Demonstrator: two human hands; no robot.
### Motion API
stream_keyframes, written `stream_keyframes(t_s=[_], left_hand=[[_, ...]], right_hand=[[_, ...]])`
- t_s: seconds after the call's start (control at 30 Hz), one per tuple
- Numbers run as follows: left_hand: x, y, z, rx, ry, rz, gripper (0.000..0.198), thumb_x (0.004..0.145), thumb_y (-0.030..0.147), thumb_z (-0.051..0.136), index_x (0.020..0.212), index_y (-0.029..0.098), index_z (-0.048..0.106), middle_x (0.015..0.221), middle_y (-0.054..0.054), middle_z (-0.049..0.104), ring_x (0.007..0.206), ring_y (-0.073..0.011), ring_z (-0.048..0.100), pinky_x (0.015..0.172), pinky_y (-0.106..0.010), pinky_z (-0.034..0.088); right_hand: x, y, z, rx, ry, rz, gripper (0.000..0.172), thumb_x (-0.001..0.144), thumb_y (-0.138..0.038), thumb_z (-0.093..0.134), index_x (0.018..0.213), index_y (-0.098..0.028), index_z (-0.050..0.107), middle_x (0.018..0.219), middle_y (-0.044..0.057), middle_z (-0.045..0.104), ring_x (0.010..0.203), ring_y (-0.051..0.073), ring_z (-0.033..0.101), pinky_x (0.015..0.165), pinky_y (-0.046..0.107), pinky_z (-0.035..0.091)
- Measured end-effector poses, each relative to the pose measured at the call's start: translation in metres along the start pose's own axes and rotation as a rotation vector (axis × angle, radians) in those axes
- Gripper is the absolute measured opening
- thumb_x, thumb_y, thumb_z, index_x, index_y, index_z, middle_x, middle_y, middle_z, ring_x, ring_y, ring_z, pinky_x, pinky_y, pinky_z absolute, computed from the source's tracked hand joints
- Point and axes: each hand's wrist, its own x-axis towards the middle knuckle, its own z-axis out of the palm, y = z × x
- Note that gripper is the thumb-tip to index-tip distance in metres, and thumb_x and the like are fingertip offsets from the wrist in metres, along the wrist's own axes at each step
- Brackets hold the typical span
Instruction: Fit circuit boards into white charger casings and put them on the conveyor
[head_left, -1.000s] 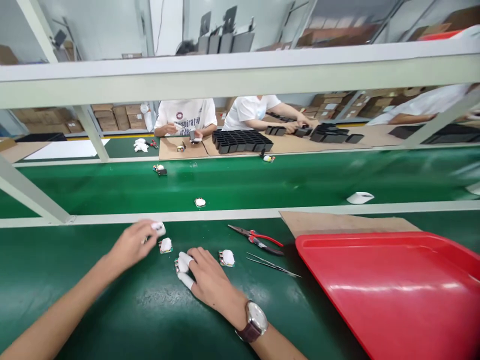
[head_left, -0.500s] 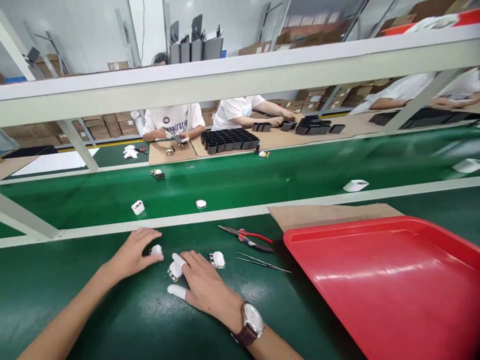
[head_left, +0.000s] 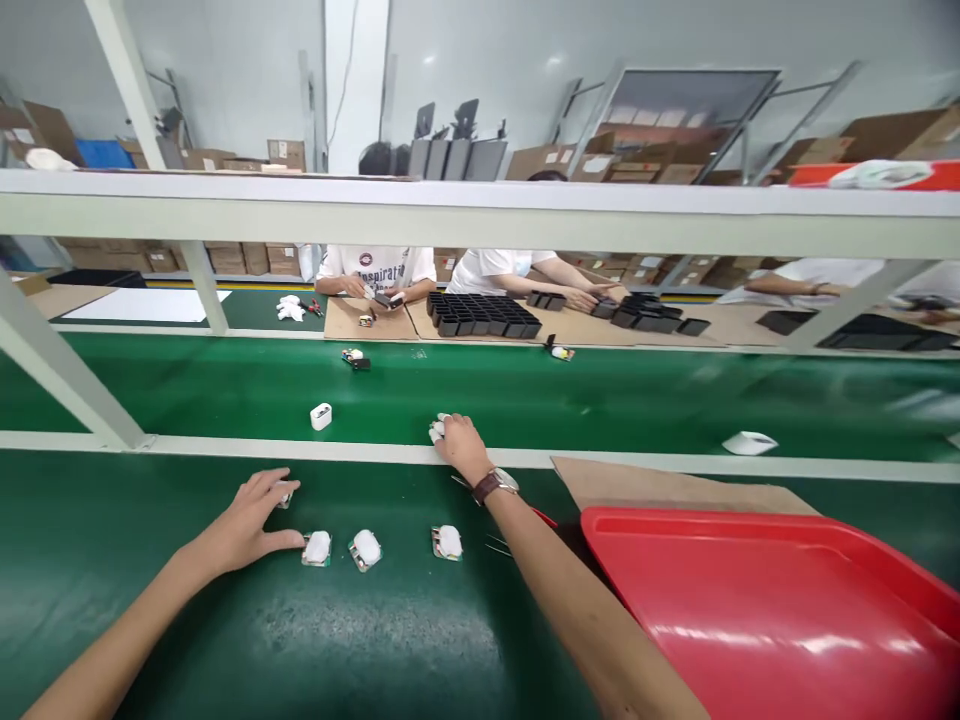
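Observation:
My left hand (head_left: 251,522) rests on the green bench with thumb and fingers apart. Its thumb tip meets the edge of a small circuit board with a white pad (head_left: 318,548); a similar board (head_left: 285,496) is partly hidden under its fingers. To the right lie two more such boards, one near the middle (head_left: 365,549) and another (head_left: 448,542) beyond it. Stretched over the pale rail, my right hand (head_left: 463,446), wearing white finger cots and a watch, has its fingertips closed around a small circuit board (head_left: 436,431) on the belt, mostly covered.
A red tray (head_left: 750,600) fills the right side, with cardboard (head_left: 667,490) behind it. My right forearm mostly covers tweezers (head_left: 498,545) and pliers. On the belt (head_left: 637,400) are white housings (head_left: 321,416) and boards. Across it, co-workers handle parts beside black boxes (head_left: 484,316).
My right hand has left the board on the bench and reached forward over the rail to the belt. The left hand's thumb now touches a board. The view has tilted and shifted.

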Motion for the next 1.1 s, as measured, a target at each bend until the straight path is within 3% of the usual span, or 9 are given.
stream_keyframes(t_s=[0.13,0.33,0.43,0.57,0.73,0.8,0.9,1.03,1.1], left_hand=[[-0.016,0.017,0.02,-0.186,-0.138,0.041,0.068,0.095,0.051,0.073,0.156,0.033,0.049,0.17,-0.013,0.035,0.157,-0.04,0.032,0.12,-0.06,0.043],[-0.029,0.055,0.028,-0.294,-0.227,0.026,0.087,0.098,0.046,0.07,0.168,0.042,0.018,0.179,-0.005,0.009,0.159,-0.0377,0.029,0.124,-0.053,0.042],[-0.041,0.047,0.023,-0.207,-0.172,0.03,0.09,0.095,0.05,0.074,0.167,0.041,0.022,0.177,-0.006,0.019,0.159,-0.0399,0.029,0.124,-0.057,0.041],[-0.044,0.035,0.031,-0.193,-0.083,0.01,0.071,0.098,0.051,0.068,0.161,0.038,0.037,0.167,-0.008,0.04,0.148,-0.0377,0.047,0.115,-0.054,0.053],[-0.027,0.05,0.044,-0.335,-0.103,0.107,0.055,0.099,0.038,0.067,0.151,0.031,0.051,0.157,-0.011,0.051,0.121,-0.0284,0.069,0.105,-0.046,0.061],[-0.035,0.047,0.02,-0.337,-0.08,0.13,0.058,0.1,0.036,0.066,0.154,0.031,0.048,0.163,-0.011,0.046,0.123,-0.0277,0.069,0.105,-0.045,0.062],[-0.087,0.017,-0.062,-0.246,0.133,0.098,0.049,0.101,0.04,0.064,0.149,0.032,0.056,0.16,-0.008,0.051,0.137,-0.0296,0.06,0.111,-0.046,0.057],[-0.234,-0.048,-0.198,-0.066,0.625,-0.363,0.047,0.093,0.053,0.074,0.128,0.022,0.071,0.129,-0.01,0.074,0.107,-0.0259,0.075,0.095,-0.04,0.064],[-0.335,-0.074,-0.24,0.113,0.791,-0.743,0.053,0.101,0.057,0.058,0.137,0.018,0.063,0.124,-0.012,0.075,0.105,-0.0255,0.075,0.092,-0.039,0.063]], right_hand=[[-0.019,-0.039,0.011,0.136,-0.15,-0.268,0.022,0.095,-0.018,0.067,0.116,-0.015,0.073,0.116,0.009,0.073,0.108,0.022,0.068,0.103,0.038,0.052],[-0.09,-0.066,0.015,0.331,-0.324,-0.543,0.055,0.088,-0.019,0.076,0.141,-0.024,0.065,0.135,0.009,0.07,0.122,0.024,0.068,0.108,0.036,0.054],[-0.127,-0.04,0.007,0.356,-0.233,-0.461,0.08,0.093,-0.039,0.078,0.161,-0.025,0.04,0.161,0.016,0.047,0.146,0.032,0.049,0.121,0.051,0.043],[-0.169,-0.024,0.023,0.278,-0.159,-0.37,0.138,0.069,-0.058,0.096,0.17,-0.024,0.008,0.169,0.023,0.027,0.157,0.04,0.03,0.126,0.058,0.035],[-0.163,-0.062,0.053,0.187,-0.168,-0.475,0.131,0.074,-0.054,0.094,0.169,-0.021,0.01,0.166,0.025,0.033,0.155,0.041,0.031,0.126,0.061,0.032],[-0.154,-0.081,0.049,0.162,-0.149,-0.523,0.126,0.074,-0.056,0.093,0.169,-0.022,0.016,0.166,0.025,0.034,0.154,0.044,0.033,0.125,0.064,0.032],[-0.154,-0.112,0.037,0.184,-0.06,-0.599,0.11,0.084,-0.057,0.084,0.168,-0.025,0.021,0.169,0.021,0.03,0.153,0.044,0.034,0.123,0.064,0.036],[-0.16,-0.158,0.045,0.308,-0.07,-0.822,0.079,0.099,-0.053,0.066,0.166,-0.03,0.03,0.164,0.013,0.041,0.147,0.037,0.047,0.116,0.053,0.049],[-0.161,-0.184,0.067,0.311,-0.12,-0.944,0.071,0.099,-0.049,0.067,0.162,-0.031,0.04,0.158,0.01,0.051,0.139,0.035,0.055,0.11,0.048,0.055]])
